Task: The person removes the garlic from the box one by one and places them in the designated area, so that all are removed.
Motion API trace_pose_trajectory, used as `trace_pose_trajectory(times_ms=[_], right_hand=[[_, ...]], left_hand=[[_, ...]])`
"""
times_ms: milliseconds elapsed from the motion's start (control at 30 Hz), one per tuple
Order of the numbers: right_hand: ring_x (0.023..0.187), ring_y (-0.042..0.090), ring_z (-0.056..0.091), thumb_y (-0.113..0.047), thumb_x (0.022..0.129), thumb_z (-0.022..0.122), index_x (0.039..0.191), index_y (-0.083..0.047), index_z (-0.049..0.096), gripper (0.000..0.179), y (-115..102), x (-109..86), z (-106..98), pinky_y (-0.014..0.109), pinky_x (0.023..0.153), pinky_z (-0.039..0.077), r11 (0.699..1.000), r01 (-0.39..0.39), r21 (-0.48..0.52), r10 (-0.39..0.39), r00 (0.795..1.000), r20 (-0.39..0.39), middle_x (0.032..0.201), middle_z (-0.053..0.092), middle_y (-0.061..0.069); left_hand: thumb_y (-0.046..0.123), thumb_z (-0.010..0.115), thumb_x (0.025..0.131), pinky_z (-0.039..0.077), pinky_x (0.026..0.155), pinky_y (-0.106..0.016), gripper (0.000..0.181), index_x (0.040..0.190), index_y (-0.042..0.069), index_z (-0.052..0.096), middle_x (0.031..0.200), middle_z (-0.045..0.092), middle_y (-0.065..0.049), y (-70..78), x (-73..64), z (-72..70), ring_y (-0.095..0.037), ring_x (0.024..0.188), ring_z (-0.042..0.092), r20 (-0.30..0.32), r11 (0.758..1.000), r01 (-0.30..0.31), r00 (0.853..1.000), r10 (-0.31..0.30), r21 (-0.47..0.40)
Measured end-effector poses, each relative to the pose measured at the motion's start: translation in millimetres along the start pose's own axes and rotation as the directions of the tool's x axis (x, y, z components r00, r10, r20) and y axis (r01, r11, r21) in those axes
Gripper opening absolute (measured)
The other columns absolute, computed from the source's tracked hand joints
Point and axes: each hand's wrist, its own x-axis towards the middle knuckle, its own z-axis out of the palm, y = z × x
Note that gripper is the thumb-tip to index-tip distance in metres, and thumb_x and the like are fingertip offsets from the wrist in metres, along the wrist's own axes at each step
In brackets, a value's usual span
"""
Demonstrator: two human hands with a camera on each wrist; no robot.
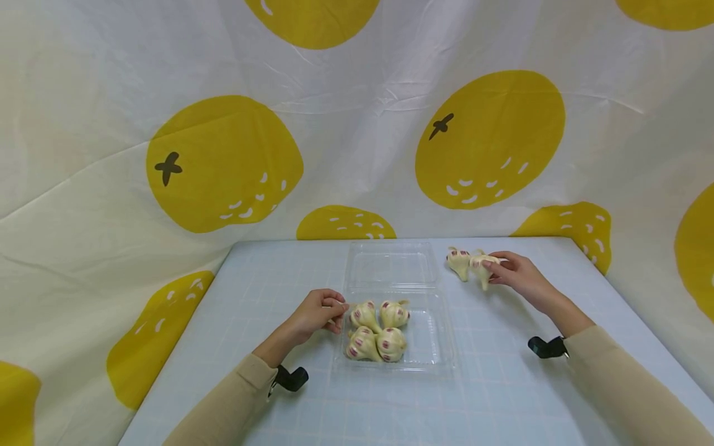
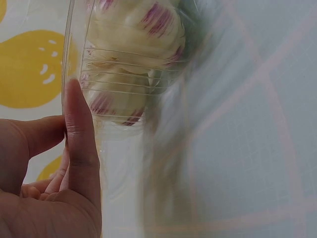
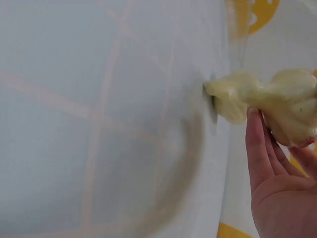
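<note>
Right grip point(image 1: 521, 279), clamped on a garlic point(image 1: 478, 266), narrow end toward 6 o'clock, sits at 2 o'clock from the box point(image 1: 431, 334); left grip point(image 1: 317, 313), farther off, pinches the box's 10 o'clock edge

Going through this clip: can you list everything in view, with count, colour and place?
Table: one, pale blue with faint lines, below the hands
Backdrop: one, white with yellow fruit prints, behind the table
Container: one, clear, open, mid-table
Lid: one, clear, folded open on the container's far side
Garlic bulbs: four, cream with purplish marks, in the container's left part
Garlic bulb: one, same colours, right of the lid
Held bulb: one, same colours, in the right hand
Wrist devices: two, black, one per wrist
Sleeves: two, beige, on both arms
Left hand: one, pinching the container's left edge
</note>
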Motion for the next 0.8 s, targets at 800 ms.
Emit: trace_pose_trajectory(times_ms=[800], right_hand=[[0.109,0.034,0.056,-0.064,0.095,0.060,0.149,0.005,0.034,0.091,30,38.6,-7,0.030,0.083,0.055,0.983,-0.179,-0.033,0.167,0.959,-0.229,0.140,0.044,0.031]], left_hand=[[0.007,0.065,0.101,0.059,0.055,-0.028,0.022,0.113,-0.008,0.055,0.070,0.063,-0.007,1.3,-0.8,1.9,-0.014,0.057,0.061,0.008,1.000,-0.014,1.000,0.014,0.006]])
